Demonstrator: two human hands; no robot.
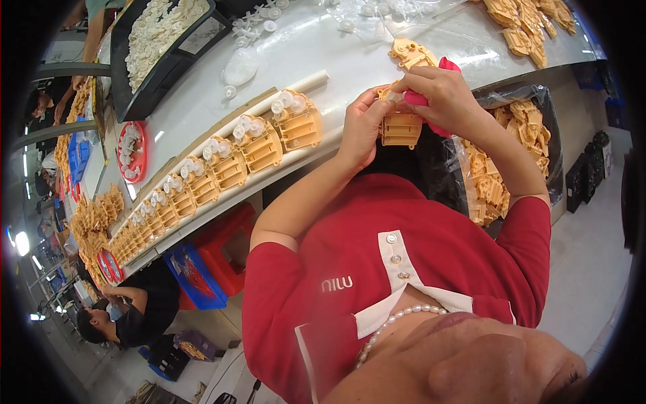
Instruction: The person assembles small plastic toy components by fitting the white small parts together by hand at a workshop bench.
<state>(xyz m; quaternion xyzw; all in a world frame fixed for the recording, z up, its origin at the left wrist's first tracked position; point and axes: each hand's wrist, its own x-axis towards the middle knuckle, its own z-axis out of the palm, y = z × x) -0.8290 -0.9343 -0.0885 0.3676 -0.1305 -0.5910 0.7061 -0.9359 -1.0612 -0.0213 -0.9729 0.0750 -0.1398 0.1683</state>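
My left hand (363,126) is closed on the edge of a pale orange plastic housing (402,130) with ribbed compartments, held up at the table's near edge. Over the top of that housing, my right hand (441,97) has its fingers closed around a bright pink object (416,98); its kind is hard to tell, since the fingers cover much of it. Something small and whitish shows between the fingertips, too hidden to name. Just beyond my hands, another orange housing (410,52) lies on the table.
A row of orange housings with white round plastic parts (259,145) leans along a white pipe (313,82) on my left. Farther off stand a black bin of white parts (161,40) and a red tray (132,151). A lined box of housings (521,145) is right. A co-worker (118,316) sits lower left.
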